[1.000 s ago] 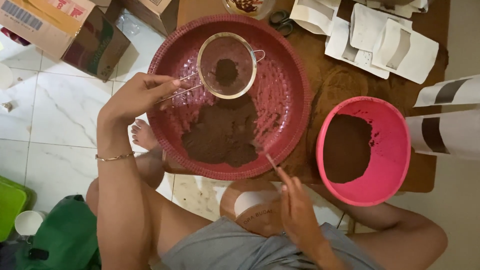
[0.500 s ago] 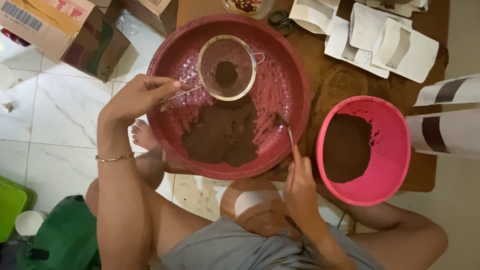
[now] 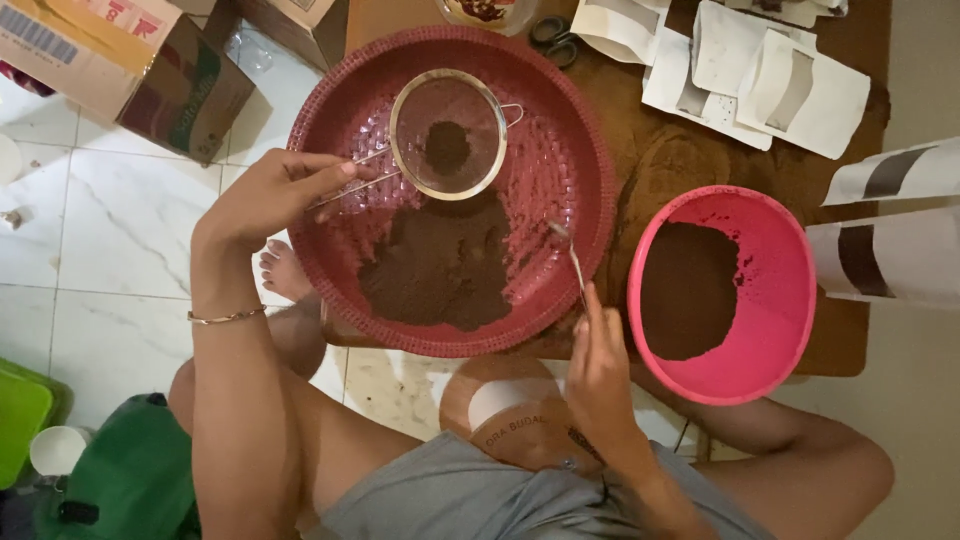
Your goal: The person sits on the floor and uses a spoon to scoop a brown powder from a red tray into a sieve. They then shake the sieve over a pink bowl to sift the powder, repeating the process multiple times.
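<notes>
**Sieve over red tray, spoon up by pink bowl**

White marble-look floor tiles (image 3: pixel 110 230) on the left, w/ a low brown wooden table (image 3: pixel 700 160) carrying the work. Cardboard boxes (image 3: pixel 130 60) sit top left; white paper pouches (image 3: pixel 760 70) and scissors (image 3: pixel 552 35) lie at the table's far edge.

Vs half a sec ago: right hand (image 3: pixel 600 375) and its spoon (image 3: pixel 568 255) have shifted a bit toward the tray's middle, spoon tip now over the tray's right inner side rather than near its rim. Left hand (image 3: pixel 270 195) and sieve (image 3: pixel 448 135) sit about the same as before. Powder heap looks unchanged.

Materials: big round red plastic tray (image 3: pixel 330 130) w/ woven, bumpy texture, holding a flat dark brown powder heap (image 3: pixel 440 265), fine and matte. Sieve is round metal mesh w/ wire handle, small dark clump of powder in its centre. Pink bowl (image 3: pixel 780 290) is smooth plastic, just right of tray, half covered inside w/ same brown powder. Spoon is thin metal.

Hands: left hand closed in a pinch on the sieve handle, thumb and fingers together, holding sieve over tray's upper half. Thin gold bangle (image 3: pixel 225 317) on that wrist. Right hand closed round the spoon's handle end, between tray and pink bowl, spoon pointing away from the person.
</notes>
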